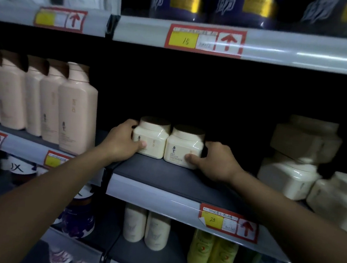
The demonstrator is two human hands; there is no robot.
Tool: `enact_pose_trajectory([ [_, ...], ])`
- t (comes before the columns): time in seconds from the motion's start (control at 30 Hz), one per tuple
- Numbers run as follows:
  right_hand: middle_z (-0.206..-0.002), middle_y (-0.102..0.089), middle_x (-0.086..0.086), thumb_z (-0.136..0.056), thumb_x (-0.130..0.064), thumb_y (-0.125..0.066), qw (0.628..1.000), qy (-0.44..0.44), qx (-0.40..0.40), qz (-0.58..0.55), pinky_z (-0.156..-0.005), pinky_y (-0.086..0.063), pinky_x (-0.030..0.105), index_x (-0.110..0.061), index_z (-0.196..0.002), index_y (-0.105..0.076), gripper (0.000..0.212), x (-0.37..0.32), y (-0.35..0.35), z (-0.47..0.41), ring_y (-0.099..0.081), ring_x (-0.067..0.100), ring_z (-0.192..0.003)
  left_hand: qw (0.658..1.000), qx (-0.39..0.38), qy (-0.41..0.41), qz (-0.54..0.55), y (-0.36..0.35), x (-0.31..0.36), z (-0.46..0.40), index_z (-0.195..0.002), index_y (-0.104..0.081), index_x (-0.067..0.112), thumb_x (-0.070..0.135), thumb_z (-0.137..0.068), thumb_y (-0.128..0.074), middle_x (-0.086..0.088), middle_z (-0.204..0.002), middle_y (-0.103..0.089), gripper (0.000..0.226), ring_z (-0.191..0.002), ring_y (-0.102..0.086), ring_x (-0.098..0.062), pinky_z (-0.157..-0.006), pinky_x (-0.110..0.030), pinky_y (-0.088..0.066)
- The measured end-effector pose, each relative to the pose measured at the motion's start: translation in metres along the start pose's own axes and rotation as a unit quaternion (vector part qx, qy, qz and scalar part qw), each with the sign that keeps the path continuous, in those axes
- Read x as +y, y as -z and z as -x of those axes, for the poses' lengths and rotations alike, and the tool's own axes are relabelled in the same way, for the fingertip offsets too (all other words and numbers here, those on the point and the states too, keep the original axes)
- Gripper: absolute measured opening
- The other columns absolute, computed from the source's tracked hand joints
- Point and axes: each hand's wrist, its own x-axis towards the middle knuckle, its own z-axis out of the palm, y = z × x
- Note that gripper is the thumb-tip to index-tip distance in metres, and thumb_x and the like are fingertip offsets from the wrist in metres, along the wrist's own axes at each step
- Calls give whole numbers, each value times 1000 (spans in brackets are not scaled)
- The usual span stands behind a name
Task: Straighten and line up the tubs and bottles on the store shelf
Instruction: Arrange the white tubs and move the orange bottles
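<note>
On the middle shelf, the left hand gripped the left tub and the right hand gripped the right tub, the two tubs touching. Rigid and glossy, they probably slid easily; low side holds suited them. Both were cream, squarish, with brown lids. Pink bottles stood further left.

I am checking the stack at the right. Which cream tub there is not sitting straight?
The top tub of the stack: it sits tilted and turned on the tub below, which stands level.
</note>
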Motion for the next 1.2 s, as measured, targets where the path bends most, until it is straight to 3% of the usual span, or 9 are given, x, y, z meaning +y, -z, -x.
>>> enact_pose_trajectory([
  [0.13, -124, -71, 3, -87, -47, -75, 1000, 13, -9, 8, -99, -53, 34, -19, -129, -65, 51, -2, 2, 24, -66, 21, -114, 1000, -2, 18, -21, 5, 13, 16, -144, -51, 13, 12, -85, -81, -4, -124, -71, 66, -107, -70, -20, -101, -33, -51],
  [0.23, -114, -74, 0, -90, -41, -70, 999, 38, -17, 10, -94, -53, 30, -20, -122, -69, 38, -2, 10, 45, -67, 19, -109, 999, 12, 18, -40, 10, 20, 33, -137, -58, 16, 13, -87, -76, 1, -122, -71, 54, -103, -69, -17, -90, -26, -47],
  [0.33, -107, -73, 0, -90, -41, -69, 999, 44, 6, 22, -93, -53, 35, -16, -119, -69, 38, -1, 21, 68, -67, 20, -104, 997, 33, 11, -67, 11, 27, 51, -132, -61, 19, 17, -86, -73, 2, -121, -72, 48, -106, -69, -20, -94, -30, -50],
  [0.47, -111, -72, 1, -89, -41, -67, 998, 47, 27, 28, -95, -52, 36, -17, -128, -65, 46, 6, 35, 97, -66, 22, -108, 996, 35, -10, -78, 3, 45, 76, -135, -60, 19, 21, -84, -75, 1, -124, -68, 53, -112, -66, -22, -103, -38, -51],
  [0.67, -120, -72, 0, -89, -41, -66, 997, 29, 63, 28, -96, -52, 34, -18, -132, -63, 48, 30, 70, 132, -67, 19, -110, 993, 34, -70, -90, -20, 88, 101, -130, -62, 23, 24, -82, -76, 5, -119, -66, 51, -111, -63, -19, -96, -36, -51],
  [0.83, -112, -70, 0, -87, -36, -64, 994, 6, 101, 48, -82, -44, 26, -21, -121, -65, 38, 55, 105, 159, -65, 22, -105, 990, 25, -115, -76, -50, 130, 116, -130, -61, 20, 27, -83, -79, 2, -120, -64, 51, -111, -62, -18, -96, -34, -49],
  [1.0, -115, -68, -1, -86, -36, -63, 989, -3, 142, 49, -90, -52, 35, -22, -126, -64, 42, 82, 135, 186, -66, 19, -105, 984, 12, -161, -72, -82, 159, 124, -132, -60, 19, 33, -87, -78, 0, -124, -64, 50, -110, -61, -17, -88, -27, -45],
  [1.2, -111, -65, -6, -85, -33, -62, 977, 12, 208, 35, -87, -55, 38, -23, -121, -65, 37, 115, 165, 211, -65, 11, -98, 979, -13, -184, -82, -117, 192, 127, -139, -54, 22, 43, -90, -74, 0, -132, -59, 57, -118, -59, -18, -96, -30, -49],
])
